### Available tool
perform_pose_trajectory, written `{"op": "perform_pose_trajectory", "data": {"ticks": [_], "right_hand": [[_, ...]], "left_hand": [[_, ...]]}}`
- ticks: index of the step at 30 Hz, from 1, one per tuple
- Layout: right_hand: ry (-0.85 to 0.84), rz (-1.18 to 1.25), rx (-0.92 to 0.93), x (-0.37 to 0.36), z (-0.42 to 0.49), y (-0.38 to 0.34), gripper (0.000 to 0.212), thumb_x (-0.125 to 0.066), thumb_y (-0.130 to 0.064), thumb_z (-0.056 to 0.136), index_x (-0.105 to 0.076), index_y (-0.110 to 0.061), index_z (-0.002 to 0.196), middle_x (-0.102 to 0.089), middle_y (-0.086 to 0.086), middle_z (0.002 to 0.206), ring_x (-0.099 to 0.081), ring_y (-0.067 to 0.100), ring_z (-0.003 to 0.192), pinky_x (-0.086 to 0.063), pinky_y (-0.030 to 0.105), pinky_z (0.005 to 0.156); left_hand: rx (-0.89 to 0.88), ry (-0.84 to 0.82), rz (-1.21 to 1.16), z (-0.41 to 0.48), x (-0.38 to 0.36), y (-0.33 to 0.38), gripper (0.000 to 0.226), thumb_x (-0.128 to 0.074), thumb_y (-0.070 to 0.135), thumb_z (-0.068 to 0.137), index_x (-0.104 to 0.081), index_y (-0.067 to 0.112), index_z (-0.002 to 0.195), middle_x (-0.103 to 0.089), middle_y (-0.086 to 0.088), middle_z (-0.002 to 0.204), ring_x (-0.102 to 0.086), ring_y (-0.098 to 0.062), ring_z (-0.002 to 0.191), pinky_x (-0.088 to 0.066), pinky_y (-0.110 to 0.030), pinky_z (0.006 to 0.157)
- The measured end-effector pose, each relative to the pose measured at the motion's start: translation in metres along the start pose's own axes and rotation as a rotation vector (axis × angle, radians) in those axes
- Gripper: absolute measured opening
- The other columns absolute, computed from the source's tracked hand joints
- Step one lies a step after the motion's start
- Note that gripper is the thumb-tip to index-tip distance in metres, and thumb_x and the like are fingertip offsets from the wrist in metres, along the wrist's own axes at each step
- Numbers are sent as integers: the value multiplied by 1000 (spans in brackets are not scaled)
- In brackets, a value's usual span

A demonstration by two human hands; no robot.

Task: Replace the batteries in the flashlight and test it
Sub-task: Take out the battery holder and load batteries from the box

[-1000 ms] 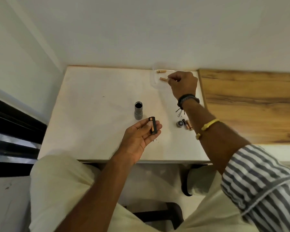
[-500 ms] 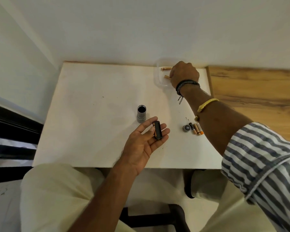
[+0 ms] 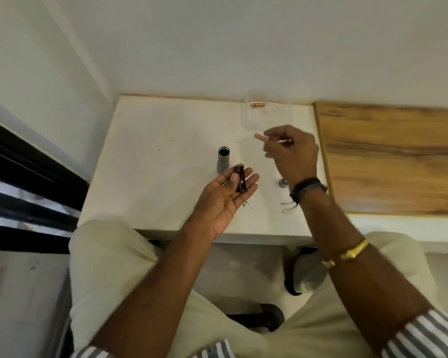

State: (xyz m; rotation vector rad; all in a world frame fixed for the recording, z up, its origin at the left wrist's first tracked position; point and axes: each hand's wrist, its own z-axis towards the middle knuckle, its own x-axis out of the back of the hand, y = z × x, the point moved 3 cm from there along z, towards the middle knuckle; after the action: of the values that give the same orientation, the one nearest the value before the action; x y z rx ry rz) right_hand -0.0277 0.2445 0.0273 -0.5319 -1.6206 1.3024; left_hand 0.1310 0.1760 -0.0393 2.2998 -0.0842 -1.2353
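Note:
The grey flashlight body [image 3: 223,163] stands upright on the white table [image 3: 153,171], its open end up. My left hand [image 3: 225,200] lies palm up just in front of it and holds the black battery holder [image 3: 240,179] under the thumb. My right hand [image 3: 291,151] hovers above the table to the right, fingers pinched on a copper-coloured battery [image 3: 259,137] whose tip sticks out to the left. The flashlight's round end cap [image 3: 283,182] lies on the table beside my right wrist. Old batteries seen earlier beside the cap are hidden by my wrist.
A clear plastic tray [image 3: 246,117] at the table's back edge holds one more copper battery [image 3: 258,105]. A wooden-topped surface [image 3: 388,161] adjoins the table on the right. White walls stand behind and to the left. My knees sit below the front edge.
My right hand has lifted a battery out of the clear tray and drawn it back toward me. My left hand stays under the battery holder, thumb now resting on it.

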Motion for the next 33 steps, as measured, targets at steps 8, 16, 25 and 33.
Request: {"op": "perform_pose_trajectory", "data": {"ticks": [8,16,25,33], "right_hand": [[-198,173,-62,20,-85,14,18,-74,-5,87,-82,-16,98,-79,4,98,-77,20,90,-61,46,89],[-278,-115,198,18,-99,2,16,-74,-4,89,-80,-10,103,-76,6,95,-72,14,85,-58,17,82],[-149,-343,360,12,-106,-5,17,-71,3,87,-82,-8,93,-77,9,92,-63,13,81,-26,-10,81],[-112,-286,317,9,-100,4,13,-74,0,86,-82,-9,90,-77,6,88,-62,11,78,-28,-9,85]], "left_hand": [[-45,37,82,-11,2,-4,30,-55,7,100,-58,-2,129,-70,-21,119,-67,-36,114,-56,-45,96],[-53,32,185,-20,1,-5,31,-53,8,102,-58,1,131,-68,-19,127,-69,-29,114,-58,-41,94],[-57,49,260,-27,-8,-17,20,-53,7,101,-66,5,116,-75,-14,109,-73,-25,102,-61,-35,87],[-55,62,237,-25,-8,-21,24,-52,8,102,-63,0,122,-74,-17,110,-73,-26,103,-61,-35,87]]}}
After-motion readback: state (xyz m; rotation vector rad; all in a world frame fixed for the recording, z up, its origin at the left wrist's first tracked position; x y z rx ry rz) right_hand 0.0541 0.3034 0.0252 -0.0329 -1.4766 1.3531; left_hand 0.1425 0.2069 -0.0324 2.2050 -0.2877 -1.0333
